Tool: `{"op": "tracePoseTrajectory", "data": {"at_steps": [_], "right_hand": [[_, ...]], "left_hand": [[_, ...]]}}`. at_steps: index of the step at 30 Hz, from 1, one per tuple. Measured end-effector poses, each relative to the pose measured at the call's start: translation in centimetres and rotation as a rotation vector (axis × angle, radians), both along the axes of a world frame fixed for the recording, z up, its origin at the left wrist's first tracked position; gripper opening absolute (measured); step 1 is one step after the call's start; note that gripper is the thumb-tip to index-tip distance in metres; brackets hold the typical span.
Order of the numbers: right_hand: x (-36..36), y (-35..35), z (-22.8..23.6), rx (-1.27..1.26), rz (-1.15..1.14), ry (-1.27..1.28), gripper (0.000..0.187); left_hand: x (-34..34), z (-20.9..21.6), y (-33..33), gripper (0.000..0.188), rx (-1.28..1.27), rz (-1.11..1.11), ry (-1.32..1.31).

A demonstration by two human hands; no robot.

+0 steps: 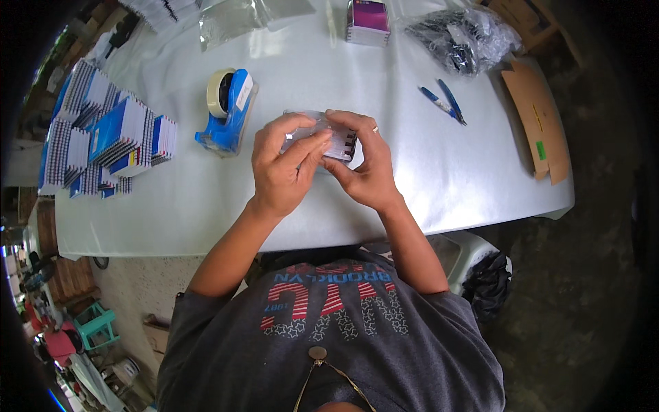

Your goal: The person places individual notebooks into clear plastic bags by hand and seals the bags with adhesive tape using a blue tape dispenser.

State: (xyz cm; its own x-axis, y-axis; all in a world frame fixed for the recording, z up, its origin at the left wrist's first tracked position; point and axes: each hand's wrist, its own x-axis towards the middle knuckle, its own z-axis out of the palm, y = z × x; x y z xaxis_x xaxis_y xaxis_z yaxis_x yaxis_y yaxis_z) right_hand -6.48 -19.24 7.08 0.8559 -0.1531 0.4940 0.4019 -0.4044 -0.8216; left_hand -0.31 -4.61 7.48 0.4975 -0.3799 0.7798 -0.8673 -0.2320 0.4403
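Observation:
Over the middle of the table, both my hands hold a small block of spiral-bound notebooks (pixel 340 144) that looks wrapped in clear plastic. My left hand (pixel 280 168) grips the block's left side, its fingers bent over the top face. From the right, my right hand (pixel 365 163) holds it with the thumb at the near edge and the fingers at the far edge. Dark binding loops show beside the right fingers. My fingers hide much of the block. Just to the left stands a blue tape dispenser (pixel 240 120) with a roll of clear tape (pixel 217 93).
Stacked spiral notebooks (pixel 120 134) crowd the table's left side. Clear plastic sleeves (pixel 230 24) and a purple-topped notebook stack (pixel 368 17) lie at the back. Rightward are a plastic bag of dark items (pixel 467 44), two slim blue-and-black tools (pixel 446 103) and folded cardboard (pixel 535 120).

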Motion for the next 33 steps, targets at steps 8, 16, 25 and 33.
{"op": "tracePoseTrajectory", "data": {"at_steps": [8,16,25,33], "right_hand": [[0.1,0.3,-0.4,-0.115,-0.073,-0.101,0.049],[0.2,0.3,-0.4,-0.072,-0.082,-0.062,0.039],[0.3,0.4,-2.7,-0.166,-0.145,-0.289,0.025],[0.5,0.8,-2.6,-0.164,-0.105,-0.31,0.022]], "left_hand": [[-0.4,0.2,1.0,0.025,0.175,0.051,-0.067],[-1.3,0.9,2.2,0.025,0.306,0.108,-0.165],[-0.1,1.2,3.0,0.027,0.114,0.074,-0.213],[8.5,1.2,13.4,0.045,0.129,0.455,1.157]]}}
